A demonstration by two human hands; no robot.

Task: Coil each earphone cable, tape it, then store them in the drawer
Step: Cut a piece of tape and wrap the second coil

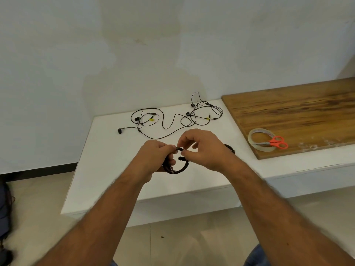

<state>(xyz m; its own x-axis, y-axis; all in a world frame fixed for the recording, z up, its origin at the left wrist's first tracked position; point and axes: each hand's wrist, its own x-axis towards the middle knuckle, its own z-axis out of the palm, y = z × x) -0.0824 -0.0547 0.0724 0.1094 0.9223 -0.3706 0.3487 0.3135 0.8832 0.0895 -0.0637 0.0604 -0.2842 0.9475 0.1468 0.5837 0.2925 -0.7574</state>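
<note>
A black earphone cable wound into a coil (179, 169) hangs between both hands above the white table (107, 166). My left hand (153, 156) grips the coil's left side. My right hand (203, 148) pinches the cable at the coil's top; two earbuds dangle inside the loop. Behind them, two loose black earphones lie tangled on the table: one at the left (146, 121), one at the right (203, 112). Another dark coil (230, 147) peeks out behind my right hand. A roll of clear tape (262, 140) lies on the wooden board.
Orange-handled scissors (276, 143) rest across the tape roll on the wooden board (297, 112) at the right. A white wall stands close behind the table. A dark bag (4, 217) sits on the floor at the far left.
</note>
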